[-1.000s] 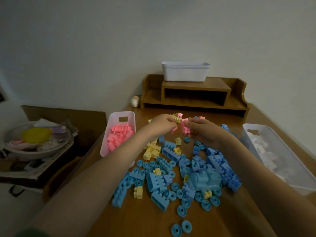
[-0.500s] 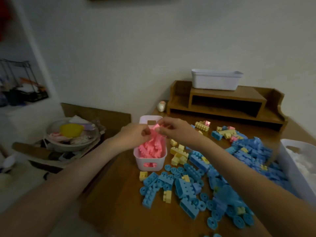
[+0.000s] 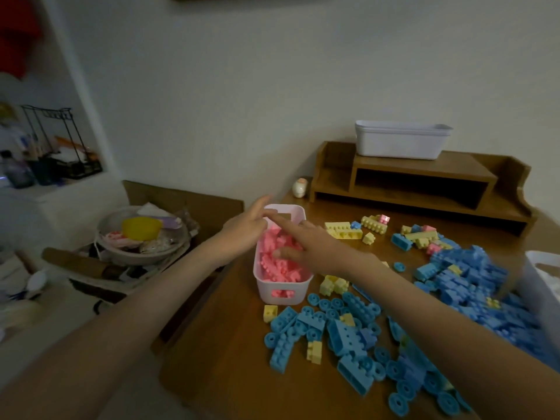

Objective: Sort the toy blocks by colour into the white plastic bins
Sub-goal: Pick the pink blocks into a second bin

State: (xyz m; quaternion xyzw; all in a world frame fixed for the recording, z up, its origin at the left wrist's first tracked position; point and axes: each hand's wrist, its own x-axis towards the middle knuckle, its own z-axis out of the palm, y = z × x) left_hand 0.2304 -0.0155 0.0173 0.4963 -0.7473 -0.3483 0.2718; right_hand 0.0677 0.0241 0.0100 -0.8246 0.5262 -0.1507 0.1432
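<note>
The left hand (image 3: 245, 228) reaches over the far left rim of the white bin (image 3: 285, 287), fingers straight and loosely spread, holding nothing; whether they touch the rim cannot be told. The right hand (image 3: 309, 247) stretches above the pink blocks (image 3: 277, 268) filling that bin, fingers extended and slightly apart. To the right of its fingertips lie yellow blocks (image 3: 344, 231). Near its wrist sprawl blue blocks (image 3: 345, 331) on the wooden table (image 3: 230, 359). Beyond both hands, a second white bin (image 3: 400, 145) sits on a wooden shelf (image 3: 424, 169).
</note>
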